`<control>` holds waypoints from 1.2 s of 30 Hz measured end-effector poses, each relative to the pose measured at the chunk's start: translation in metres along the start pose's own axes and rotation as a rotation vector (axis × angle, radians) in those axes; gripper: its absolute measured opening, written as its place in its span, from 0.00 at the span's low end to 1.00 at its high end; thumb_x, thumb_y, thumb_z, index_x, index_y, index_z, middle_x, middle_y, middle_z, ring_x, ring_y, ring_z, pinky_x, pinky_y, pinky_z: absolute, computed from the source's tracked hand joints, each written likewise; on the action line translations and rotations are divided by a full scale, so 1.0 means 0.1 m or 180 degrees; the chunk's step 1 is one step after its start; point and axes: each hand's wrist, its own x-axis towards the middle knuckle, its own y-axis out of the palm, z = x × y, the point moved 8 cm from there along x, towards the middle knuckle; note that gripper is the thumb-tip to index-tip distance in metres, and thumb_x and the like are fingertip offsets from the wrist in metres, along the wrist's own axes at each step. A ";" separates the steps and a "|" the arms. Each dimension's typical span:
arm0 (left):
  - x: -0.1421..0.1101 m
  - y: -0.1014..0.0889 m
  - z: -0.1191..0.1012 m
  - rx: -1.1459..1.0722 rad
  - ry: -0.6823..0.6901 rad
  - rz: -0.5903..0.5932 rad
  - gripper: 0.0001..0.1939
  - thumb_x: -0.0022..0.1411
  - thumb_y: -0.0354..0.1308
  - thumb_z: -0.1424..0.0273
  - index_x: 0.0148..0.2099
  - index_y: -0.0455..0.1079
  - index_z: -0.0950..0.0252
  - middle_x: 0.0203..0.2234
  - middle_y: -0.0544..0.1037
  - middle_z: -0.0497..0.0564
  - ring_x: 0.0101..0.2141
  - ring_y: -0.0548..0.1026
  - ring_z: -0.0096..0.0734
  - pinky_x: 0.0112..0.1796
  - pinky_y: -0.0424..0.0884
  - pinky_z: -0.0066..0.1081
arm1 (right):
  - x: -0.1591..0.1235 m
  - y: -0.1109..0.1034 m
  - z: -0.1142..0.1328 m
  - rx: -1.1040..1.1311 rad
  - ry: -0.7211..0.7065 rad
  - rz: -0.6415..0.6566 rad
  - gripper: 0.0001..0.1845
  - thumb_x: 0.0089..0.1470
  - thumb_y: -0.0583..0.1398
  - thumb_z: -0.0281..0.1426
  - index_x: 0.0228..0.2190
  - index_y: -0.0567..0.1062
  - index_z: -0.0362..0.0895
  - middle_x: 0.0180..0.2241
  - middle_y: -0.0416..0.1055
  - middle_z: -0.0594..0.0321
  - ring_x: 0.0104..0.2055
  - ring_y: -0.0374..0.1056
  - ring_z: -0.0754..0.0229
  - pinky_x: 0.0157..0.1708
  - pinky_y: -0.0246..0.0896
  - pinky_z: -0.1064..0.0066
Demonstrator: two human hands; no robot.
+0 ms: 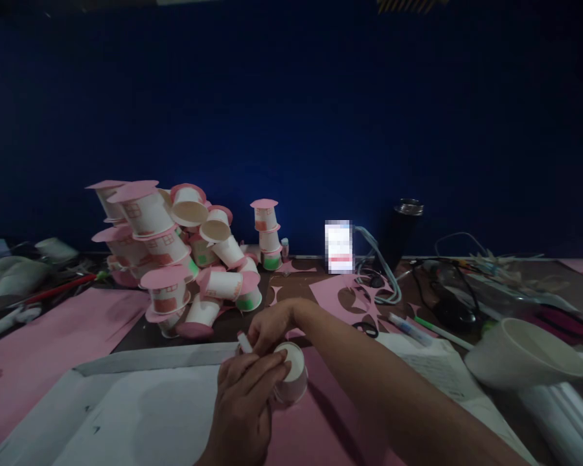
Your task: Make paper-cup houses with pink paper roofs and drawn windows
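White paper cup (298, 382), base up, sits on a pink sheet (330, 427) at bottom ctr; that's the piece under the hands I'm watching via head cam. L hand (245, 391) comes up from the bottom edge, fingers close together, tips laid on the cup's base; thumb's hidden, so I can't tell if it grips the side. R hand (272, 327) reaches across from lower R, wrist bent, just beyond the cup; I see its fingers curled narrow on a short white stick (244, 343) (marker or glue, can't tell which), tilted, near the L knuckles. Whether the stick touches the cup, I can't tell.

White paper (175, 414) w/ a few dark marks lies L of the hands. Behind it, a big pile of cups (165, 259) w/ pink discs, some stacked, some tipped over, a few w/ drawn windows. Nr ctr I've got a small tower (265, 236) of cups, upright, pink disc on top, green at the bottom. R of that: a bright pixelated panel (339, 246), pink offcuts (333, 294) w/ round holes, pale cable (393, 285), dark bottle (401, 236). Far R, a larger white cup (515, 356) leans by a green pen (442, 333). Dark blue wall (291, 116) fills the back.
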 end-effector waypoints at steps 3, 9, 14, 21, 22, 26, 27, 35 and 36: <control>-0.01 0.02 0.01 0.0020 0.0003 0.0016 0.24 0.55 0.49 0.84 0.52 0.68 0.60 0.46 0.77 0.47 0.43 0.68 0.38 0.44 0.59 0.40 | -0.20 -0.19 -0.02 0.0258 0.0062 0.0034 0.15 0.37 0.71 0.36 0.22 0.76 0.36 0.15 0.67 0.68 0.16 0.59 0.68 0.14 0.52 0.76; -0.05 0.03 0.02 -0.0012 0.0073 -0.0052 0.24 0.56 0.49 0.83 0.52 0.68 0.59 0.46 0.77 0.48 0.43 0.68 0.38 0.44 0.60 0.41 | -1.06 -0.78 0.08 0.1096 -0.0258 -0.2076 0.15 0.51 0.59 0.37 0.40 0.75 0.44 0.21 0.67 0.70 0.16 0.52 0.72 0.15 0.44 0.79; -0.05 0.02 0.02 -0.0009 0.0102 -0.0078 0.25 0.55 0.49 0.84 0.53 0.67 0.60 0.47 0.76 0.49 0.45 0.67 0.39 0.45 0.61 0.42 | -1.85 -0.51 -0.23 0.1551 -0.0191 -0.3685 0.18 0.53 0.57 0.38 0.44 0.71 0.45 0.32 0.74 0.62 0.16 0.54 0.71 0.14 0.50 0.77; -0.06 0.05 -0.01 -0.0164 0.0197 0.0058 0.25 0.56 0.48 0.84 0.54 0.65 0.62 0.51 0.73 0.53 0.49 0.67 0.39 0.48 0.62 0.43 | -2.12 -0.14 -0.61 0.0661 -0.0268 -0.4413 0.12 0.57 0.55 0.36 0.42 0.71 0.47 0.38 0.73 0.60 0.31 0.68 0.62 0.30 0.63 0.71; -0.07 0.05 -0.01 -0.0187 0.0184 0.0069 0.26 0.56 0.48 0.84 0.55 0.65 0.62 0.51 0.72 0.54 0.49 0.67 0.38 0.48 0.63 0.43 | -2.12 -0.14 -0.59 0.0436 -0.0373 -0.4408 0.12 0.57 0.54 0.35 0.42 0.71 0.47 0.38 0.72 0.60 0.34 0.69 0.60 0.34 0.63 0.70; -0.09 0.02 -0.02 -0.0188 0.0066 0.0045 0.25 0.56 0.49 0.83 0.55 0.65 0.63 0.49 0.73 0.55 0.49 0.68 0.38 0.49 0.64 0.42 | -2.13 -0.18 -0.54 0.0091 -0.0511 -0.4336 0.10 0.57 0.55 0.32 0.40 0.72 0.47 0.38 0.72 0.60 0.40 0.69 0.58 0.41 0.62 0.68; -0.08 0.00 -0.02 -0.0181 0.0037 0.0019 0.23 0.56 0.50 0.81 0.54 0.65 0.63 0.48 0.73 0.55 0.49 0.68 0.39 0.49 0.65 0.42 | -2.14 -0.19 -0.55 0.0098 -0.0498 -0.4330 0.10 0.57 0.54 0.32 0.40 0.72 0.47 0.38 0.73 0.60 0.39 0.69 0.58 0.40 0.62 0.68; -0.01 -0.05 -0.13 0.0122 0.0096 -0.0125 0.17 0.55 0.61 0.74 0.49 0.68 0.64 0.44 0.76 0.55 0.44 0.71 0.38 0.47 0.67 0.39 | -2.18 -0.20 -0.54 0.0058 -0.0544 -0.4347 0.10 0.57 0.54 0.32 0.41 0.72 0.46 0.38 0.72 0.60 0.39 0.69 0.58 0.41 0.63 0.68; 0.00 -0.05 -0.13 0.0141 0.0073 -0.0154 0.17 0.56 0.61 0.74 0.48 0.68 0.64 0.43 0.76 0.55 0.44 0.71 0.37 0.47 0.67 0.39 | -2.19 -0.20 -0.54 0.0054 -0.0551 -0.4352 0.10 0.57 0.54 0.32 0.41 0.72 0.46 0.38 0.73 0.60 0.39 0.69 0.58 0.41 0.63 0.68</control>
